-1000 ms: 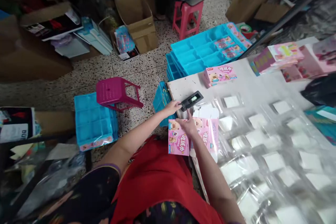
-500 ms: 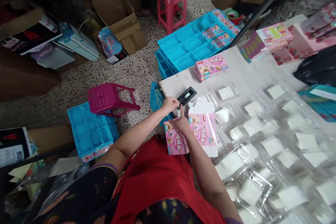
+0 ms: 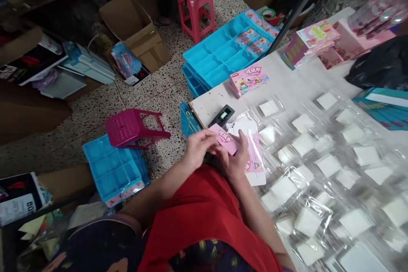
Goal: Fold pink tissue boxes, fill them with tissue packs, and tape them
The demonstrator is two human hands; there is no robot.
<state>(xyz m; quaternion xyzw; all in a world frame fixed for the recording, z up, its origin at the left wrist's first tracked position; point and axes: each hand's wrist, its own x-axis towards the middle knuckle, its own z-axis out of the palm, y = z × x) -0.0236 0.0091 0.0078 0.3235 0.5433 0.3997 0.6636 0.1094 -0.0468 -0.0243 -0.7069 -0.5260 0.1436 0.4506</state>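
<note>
A small pink printed box (image 3: 224, 139) is held between both hands above the table's near left corner. My left hand (image 3: 200, 148) grips its left end with the fingers closed. On its right side my right hand (image 3: 235, 156) has thumb and fingers around it. Just beyond the box lies a black tape dispenser (image 3: 224, 114) with pale tape. A flattened pink and white carton (image 3: 255, 153) rests on the table beside my right hand. A finished-looking pink box (image 3: 249, 80) stands farther back.
Clear packs with white squares (image 3: 304, 143) cover the right of the table (image 3: 207, 103). Blue trays (image 3: 223, 51) are stacked beyond its edge. A magenta stool (image 3: 127, 127) and more blue trays (image 3: 113, 168) are on the left. Pink boxes (image 3: 310, 42) stand at the back right.
My hands have moved from the tape dispenser toward my body. The pink box has been turned and now shows a narrow side between both hands. The camera view has shifted slightly.
</note>
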